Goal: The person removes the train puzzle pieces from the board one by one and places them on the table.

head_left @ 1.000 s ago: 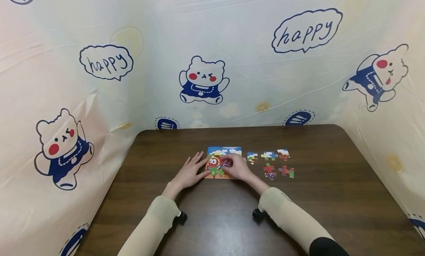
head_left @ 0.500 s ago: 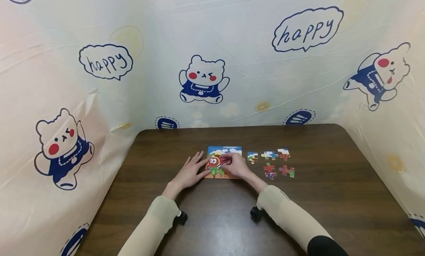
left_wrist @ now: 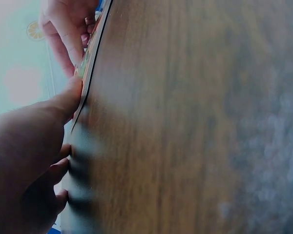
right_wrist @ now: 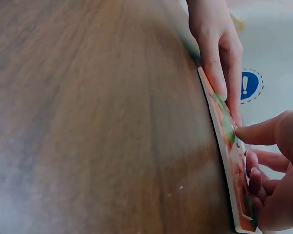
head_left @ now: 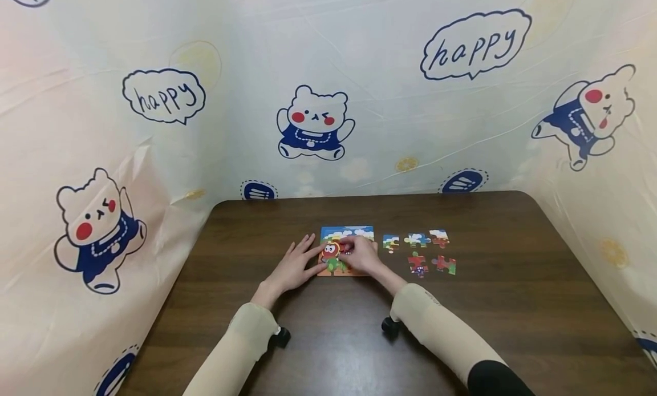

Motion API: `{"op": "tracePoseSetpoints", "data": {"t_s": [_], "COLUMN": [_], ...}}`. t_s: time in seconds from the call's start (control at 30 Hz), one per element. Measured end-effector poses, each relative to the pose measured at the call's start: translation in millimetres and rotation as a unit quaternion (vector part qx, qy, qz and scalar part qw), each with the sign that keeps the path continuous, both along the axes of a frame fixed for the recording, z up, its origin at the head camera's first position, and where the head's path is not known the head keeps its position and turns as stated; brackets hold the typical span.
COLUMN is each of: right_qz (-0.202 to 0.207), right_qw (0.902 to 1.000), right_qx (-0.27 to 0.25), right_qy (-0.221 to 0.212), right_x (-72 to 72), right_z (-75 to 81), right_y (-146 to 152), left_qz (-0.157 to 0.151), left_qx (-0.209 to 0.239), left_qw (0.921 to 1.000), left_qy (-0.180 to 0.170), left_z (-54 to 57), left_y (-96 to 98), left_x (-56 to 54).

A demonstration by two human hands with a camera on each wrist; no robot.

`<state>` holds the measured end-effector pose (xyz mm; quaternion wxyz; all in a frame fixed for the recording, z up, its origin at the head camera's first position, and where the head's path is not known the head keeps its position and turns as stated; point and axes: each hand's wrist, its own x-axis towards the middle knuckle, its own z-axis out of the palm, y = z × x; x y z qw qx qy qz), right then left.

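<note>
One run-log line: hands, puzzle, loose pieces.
left hand: touching puzzle board | right hand: at puzzle board, grip unclear | loose pieces: on table, right of puzzle board

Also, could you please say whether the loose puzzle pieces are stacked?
No, the loose puzzle pieces lie spread out on the table beside the puzzle board.

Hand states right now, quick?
Left hand: open, resting on the puzzle.
Right hand: fingers curled over the puzzle; whether they hold anything can't be told.
</note>
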<state>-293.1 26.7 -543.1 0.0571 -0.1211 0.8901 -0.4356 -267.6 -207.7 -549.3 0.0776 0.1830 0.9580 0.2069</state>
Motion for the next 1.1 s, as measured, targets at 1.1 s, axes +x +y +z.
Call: {"op": "tracePoseSetpoints", "data": {"t_s": [1.1], "right_qz": [-0.011], "right_qw": [0.9984], "right_qx": [-0.056], "right_qy": [0.005], "right_x": [2.2], "right_z": [-7.2], "right_y": [1.7], "left_qz": [-0.015], "left_qx": [0.057], "left_qw": [0.9981], "left_qy": [0.018], "left_z": [-21.6], "left_y": [-8.4], "left_x": [-6.7]}}
